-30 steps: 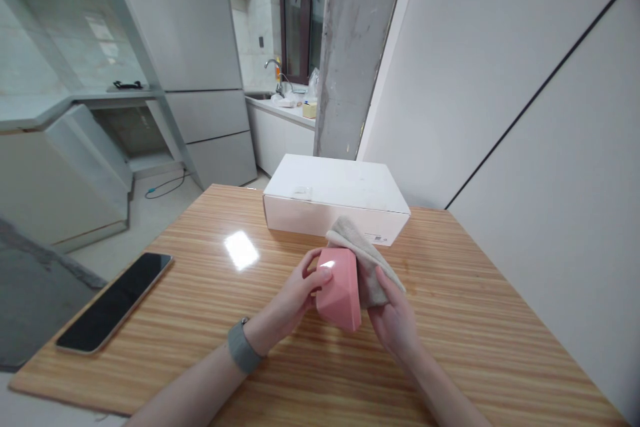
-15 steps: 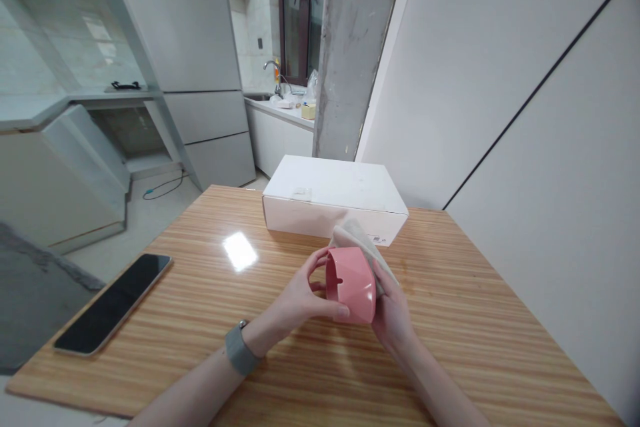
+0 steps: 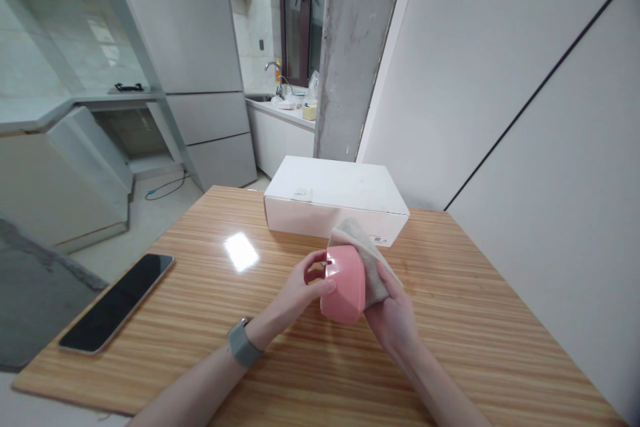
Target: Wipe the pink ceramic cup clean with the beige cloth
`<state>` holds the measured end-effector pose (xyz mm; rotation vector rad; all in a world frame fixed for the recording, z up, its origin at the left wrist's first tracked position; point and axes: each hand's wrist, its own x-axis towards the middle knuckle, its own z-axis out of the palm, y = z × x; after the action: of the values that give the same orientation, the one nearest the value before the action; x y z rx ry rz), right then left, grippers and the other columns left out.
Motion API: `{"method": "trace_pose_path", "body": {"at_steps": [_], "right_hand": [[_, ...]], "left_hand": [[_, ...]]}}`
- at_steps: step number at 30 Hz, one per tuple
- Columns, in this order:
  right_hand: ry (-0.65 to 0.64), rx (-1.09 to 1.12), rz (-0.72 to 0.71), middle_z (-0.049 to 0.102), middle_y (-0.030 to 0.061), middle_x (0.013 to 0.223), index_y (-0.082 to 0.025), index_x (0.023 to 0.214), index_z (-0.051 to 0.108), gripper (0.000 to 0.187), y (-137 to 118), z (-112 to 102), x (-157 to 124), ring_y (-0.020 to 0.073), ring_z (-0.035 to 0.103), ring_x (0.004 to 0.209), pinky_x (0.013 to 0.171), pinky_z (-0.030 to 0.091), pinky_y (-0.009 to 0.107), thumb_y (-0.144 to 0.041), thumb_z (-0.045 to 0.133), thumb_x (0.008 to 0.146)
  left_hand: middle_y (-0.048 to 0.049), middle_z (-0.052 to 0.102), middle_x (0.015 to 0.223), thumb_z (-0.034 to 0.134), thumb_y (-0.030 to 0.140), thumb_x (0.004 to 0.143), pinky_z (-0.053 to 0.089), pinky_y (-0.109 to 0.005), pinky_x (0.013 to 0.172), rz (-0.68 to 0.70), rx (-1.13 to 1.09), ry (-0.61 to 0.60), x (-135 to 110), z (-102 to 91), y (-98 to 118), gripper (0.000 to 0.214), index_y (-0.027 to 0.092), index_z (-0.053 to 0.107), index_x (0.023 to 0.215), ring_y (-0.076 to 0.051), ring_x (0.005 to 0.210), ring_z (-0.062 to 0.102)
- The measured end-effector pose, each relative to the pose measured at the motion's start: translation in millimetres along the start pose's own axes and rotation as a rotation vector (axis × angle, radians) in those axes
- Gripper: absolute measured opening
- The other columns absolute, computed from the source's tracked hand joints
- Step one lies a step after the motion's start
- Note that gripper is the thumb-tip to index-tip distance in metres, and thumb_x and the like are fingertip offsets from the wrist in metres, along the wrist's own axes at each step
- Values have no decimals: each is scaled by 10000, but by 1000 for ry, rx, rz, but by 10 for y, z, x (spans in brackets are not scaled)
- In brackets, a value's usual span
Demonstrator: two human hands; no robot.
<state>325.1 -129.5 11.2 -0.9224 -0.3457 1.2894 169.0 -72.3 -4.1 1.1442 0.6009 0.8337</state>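
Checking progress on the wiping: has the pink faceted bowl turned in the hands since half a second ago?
Yes. The pink faceted bowl has turned: its open rim faced the white cardboard box before, now mostly its faceted outside shows. Left hand and right hand grip it.

White box (image 3: 336,200), black phone (image 3: 118,301), wooden table (image 3: 470,320)

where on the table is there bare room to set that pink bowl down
Bare wood lies between the phone and the left hand, around the light glare, and along the table right of the right hand toward the wall. It is crowded where the pink bowl, cloth and white box meet.
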Motion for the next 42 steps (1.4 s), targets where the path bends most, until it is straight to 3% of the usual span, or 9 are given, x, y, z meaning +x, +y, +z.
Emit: {"method": "trace_pose_path", "body": {"at_steps": [7,12,16,20,23,27,33,42], "right_hand": [[-68,-49,-71,773,19,1061,-259,942,785,386,-9,-14,-30,322,624,1172,1033,455,431,-525,785,661],[-81,-68,-72,758,29,1110,-249,987,777,404,-5,-29,-11,317,605,1202,1076,418,440,-526,761,694],[-55,-70,-70,762,21,1103,-263,976,778,413,-6,-27,12,319,596,1208,1077,412,438,-544,765,674],[-89,-92,-62,758,32,1113,-253,1019,768,435,-28,-12,6,330,606,1185,1058,422,454,-557,725,710],[-96,-91,-61,767,36,1084,-252,1005,772,425,-45,-9,-3,336,623,1155,1036,439,461,-558,721,714],[-72,-69,-57,771,30,1070,-256,963,782,411,-62,-23,-2,339,623,1157,1055,424,464,-553,750,680],[-56,-47,-55,767,30,1084,-240,965,781,419,-81,-26,-17,335,588,1215,1093,399,458,-537,767,671],[-61,-26,-68,777,42,1042,-233,960,781,382,-64,-52,-38,310,642,1150,1025,483,433,-497,783,684]], "left_hand": [[-71,592,1273,691,484,783,469,-309,842,-101,-236,13,-11,36,-73,591,294,499,1308,-232,1066,593],[-57,591,1250,679,450,818,476,-277,824,-144,-259,9,-54,84,-24,491,284,539,1258,-194,1028,594],[-94,538,1333,808,397,694,497,-279,758,-138,-215,-15,-46,73,-44,699,286,505,1314,-229,1044,595],[-110,425,1463,929,229,483,499,-320,825,-72,-93,-116,-44,76,-14,999,308,464,1363,-257,1074,593],[-94,393,1486,916,202,512,499,-342,841,-40,-35,-131,-58,77,17,1061,371,383,1413,-251,1066,604],[-94,452,1428,900,260,559,503,-352,823,-1,-2,-122,-69,57,11,1024,381,358,1420,-248,1028,613],[-113,541,1324,799,481,671,472,-369,903,111,-84,-107,-65,62,-26,848,284,408,1397,-288,1124,562],[-90,624,1196,670,620,737,447,-290,759,-32,-93,-23,-89,76,-31,674,217,565,1266,-254,1014,569]]}}
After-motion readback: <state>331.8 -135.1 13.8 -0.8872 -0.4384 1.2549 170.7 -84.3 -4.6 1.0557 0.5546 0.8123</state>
